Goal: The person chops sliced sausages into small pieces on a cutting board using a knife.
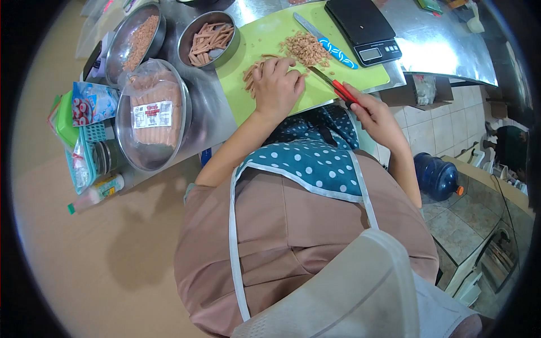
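My right hand is wrapped round the red handle of a knife, its dark blade over the front of the green cutting board. On the same board, my left hand presses down with bent fingers on a bunch of sausage strips. Part of the bunch is hidden under the fingers. Small diced sausage pieces lie heaped behind the blade. Beside the heap rests a second knife with a blue and white patterned handle.
A black kitchen scale stands at the board's back right. To the left are a round bowl of sausage strips, a bowl of diced sausage and a bowl with packaged sausages. A blue water jug lies on the floor.
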{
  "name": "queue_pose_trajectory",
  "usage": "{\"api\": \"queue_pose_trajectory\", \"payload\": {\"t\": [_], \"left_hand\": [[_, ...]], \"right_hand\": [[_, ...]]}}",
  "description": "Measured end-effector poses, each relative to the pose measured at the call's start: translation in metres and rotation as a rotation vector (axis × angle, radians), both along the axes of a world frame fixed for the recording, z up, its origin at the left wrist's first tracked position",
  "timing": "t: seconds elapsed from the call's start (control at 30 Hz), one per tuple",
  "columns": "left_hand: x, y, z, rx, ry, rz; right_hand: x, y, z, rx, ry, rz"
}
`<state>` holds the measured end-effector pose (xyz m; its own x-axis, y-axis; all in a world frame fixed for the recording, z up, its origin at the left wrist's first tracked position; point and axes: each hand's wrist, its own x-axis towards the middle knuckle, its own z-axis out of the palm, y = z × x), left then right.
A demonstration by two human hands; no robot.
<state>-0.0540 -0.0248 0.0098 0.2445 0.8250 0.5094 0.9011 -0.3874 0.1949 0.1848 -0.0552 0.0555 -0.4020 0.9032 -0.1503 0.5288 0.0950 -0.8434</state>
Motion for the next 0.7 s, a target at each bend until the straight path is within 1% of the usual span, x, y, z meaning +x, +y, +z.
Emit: {"api": "queue_pose_trajectory", "payload": {"t": [0.03,0.1,0.2,0.27,0.4,0.57,0.7], "left_hand": [[0.001,0.001,0.0,-0.014,-0.025,0.018],[0.002,0.002,0.0,-0.028,-0.054,0.037],[0.003,0.002,0.0,-0.065,-0.086,0.057],[0.003,0.002,0.001,-0.084,-0.1,0.07],[0.001,0.0,0.006,-0.101,-0.128,0.062],[-0.002,-0.002,0.008,-0.148,-0.128,0.043],[0.0,0.003,0.007,-0.125,-0.164,0.063]], "right_hand": [[-0.002,-0.002,-0.002,0.177,-0.073,0.059],[-0.007,-0.006,-0.001,0.169,-0.082,0.045],[-0.012,-0.009,0.002,0.167,-0.028,0.004],[-0.014,-0.011,0.007,0.128,-0.088,0.006],[-0.015,-0.01,0.006,0.101,-0.112,0.01],[-0.016,-0.009,-0.003,0.191,-0.091,-0.009],[-0.016,-0.009,0.002,0.174,-0.106,0.005]]}}
